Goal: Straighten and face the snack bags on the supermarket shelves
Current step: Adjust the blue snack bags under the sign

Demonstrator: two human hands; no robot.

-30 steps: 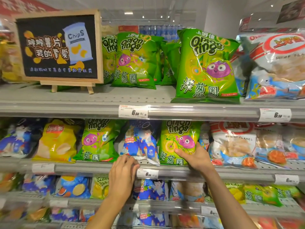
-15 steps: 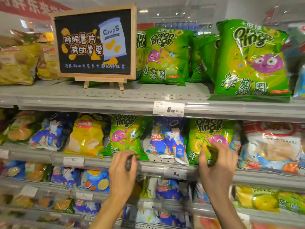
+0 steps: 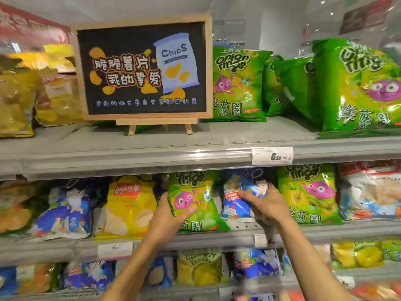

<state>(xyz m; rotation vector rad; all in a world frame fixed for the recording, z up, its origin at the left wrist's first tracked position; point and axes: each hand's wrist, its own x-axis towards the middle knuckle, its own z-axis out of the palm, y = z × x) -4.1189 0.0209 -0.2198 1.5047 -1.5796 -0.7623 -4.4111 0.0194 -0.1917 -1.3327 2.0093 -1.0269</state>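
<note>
We've got both hands on the middle shelf [image 3: 238, 235] right now. Our left hand [image 3: 171, 216] has the green foil onion-ring bag with the purple cartoon onion [image 3: 193, 200] by its lower left edge, thumb across the front and the other fingers tucked behind where we can't see them. Our right hand [image 3: 268, 203] is on the blue and white crinkly snack bag [image 3: 235, 198] next door, fingers spread and curled over its right side and front, looks like a loose grip more than a pinch.

Both bags stand near the front lip of the shelf, touching each other. The green one leans a bit to the left, and the blue one sits crumpled and turned slightly off-square. A yellow potato-chip bag [image 3: 130, 207] is just beside the green one on the left, and a second green onion-ring bag [image 3: 308, 192] is just right of our right hand.

Handling-wise, we'd guess these are super light, puffy, air-filled pillows — slick film, so they slide and tip easily, and the contents crush if we squeeze the middle. Best bet is to hold them by the side edges or the bottom seam, not the belly, and nudge rather than grab. The bottom seam is what they stand on, so flattening that against the shelf should keep them upright and facing out — the blue one probably needs its front smoothed too.

Frame's a bit blurry, so fine finger detail is iffy.
</note>
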